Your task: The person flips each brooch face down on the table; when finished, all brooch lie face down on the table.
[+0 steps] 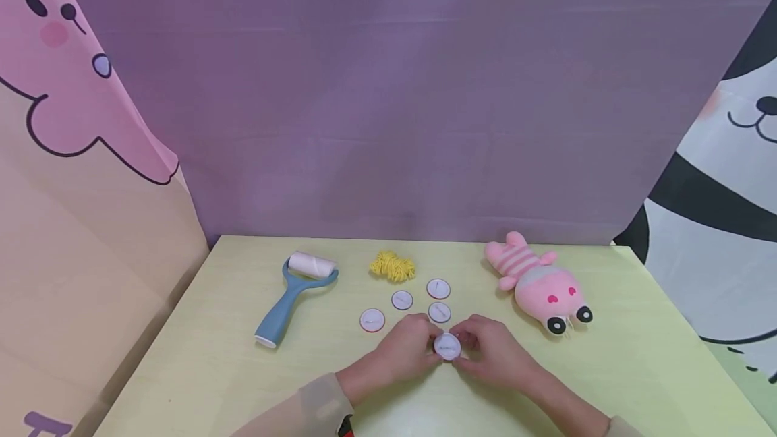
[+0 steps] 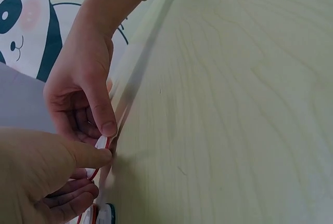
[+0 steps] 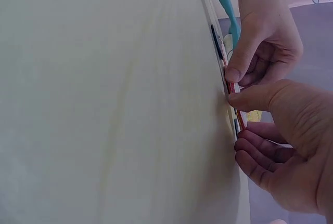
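Both hands hold one round white badge point(image 1: 447, 346) with a red rim; a thin pin-like bar shows on its upward face. My left hand point(image 1: 408, 344) pinches its left edge between thumb and fingers. On the opposite edge, the thumb and fingers of my right hand point(image 1: 494, 354) grip it. In the right wrist view the badge point(image 3: 240, 117) appears edge-on, close over the table. Just beyond the hands lie several similar badges, the closest one point(image 1: 440, 312) by the left fingers and a red-rimmed one point(image 1: 372, 320) to the left.
A blue-handled lint roller point(image 1: 285, 309) lies at the left of the pale wooden table point(image 1: 200, 356). Behind the badges sits a bundle of yellow cord point(image 1: 392, 266). To the right is a pink plush toy point(image 1: 540, 285). A purple cloth point(image 1: 388, 120) hangs along the back edge.
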### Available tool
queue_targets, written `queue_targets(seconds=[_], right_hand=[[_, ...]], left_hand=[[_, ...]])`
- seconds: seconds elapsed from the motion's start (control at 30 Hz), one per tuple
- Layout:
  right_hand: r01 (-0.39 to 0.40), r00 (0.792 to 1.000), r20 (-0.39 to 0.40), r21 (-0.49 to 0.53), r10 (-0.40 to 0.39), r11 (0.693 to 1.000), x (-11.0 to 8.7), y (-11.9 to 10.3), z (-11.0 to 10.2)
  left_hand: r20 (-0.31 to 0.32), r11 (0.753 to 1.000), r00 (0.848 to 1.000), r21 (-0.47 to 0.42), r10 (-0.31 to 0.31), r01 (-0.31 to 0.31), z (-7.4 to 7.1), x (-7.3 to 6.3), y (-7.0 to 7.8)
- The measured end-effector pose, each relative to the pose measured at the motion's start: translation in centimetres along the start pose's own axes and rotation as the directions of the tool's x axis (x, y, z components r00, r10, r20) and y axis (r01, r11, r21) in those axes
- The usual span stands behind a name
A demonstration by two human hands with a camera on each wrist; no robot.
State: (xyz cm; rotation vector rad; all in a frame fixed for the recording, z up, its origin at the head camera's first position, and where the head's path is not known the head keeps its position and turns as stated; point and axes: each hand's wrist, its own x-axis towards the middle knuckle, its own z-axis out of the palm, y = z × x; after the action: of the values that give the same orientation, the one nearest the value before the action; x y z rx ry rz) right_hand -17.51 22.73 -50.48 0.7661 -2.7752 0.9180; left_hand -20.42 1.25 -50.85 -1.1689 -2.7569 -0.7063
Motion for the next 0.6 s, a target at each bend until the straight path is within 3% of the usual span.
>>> queue_targets(seconds=[0.6], right_hand=[[-0.053, 0.998, 0.026, -0.023, 0.054, 0.998, -0.41, -0.41, -0.30]], left_hand=[[0.005, 0.998, 0.999, 0.061, -0.032, 0.032, 0.49, 0.33, 0.50]])
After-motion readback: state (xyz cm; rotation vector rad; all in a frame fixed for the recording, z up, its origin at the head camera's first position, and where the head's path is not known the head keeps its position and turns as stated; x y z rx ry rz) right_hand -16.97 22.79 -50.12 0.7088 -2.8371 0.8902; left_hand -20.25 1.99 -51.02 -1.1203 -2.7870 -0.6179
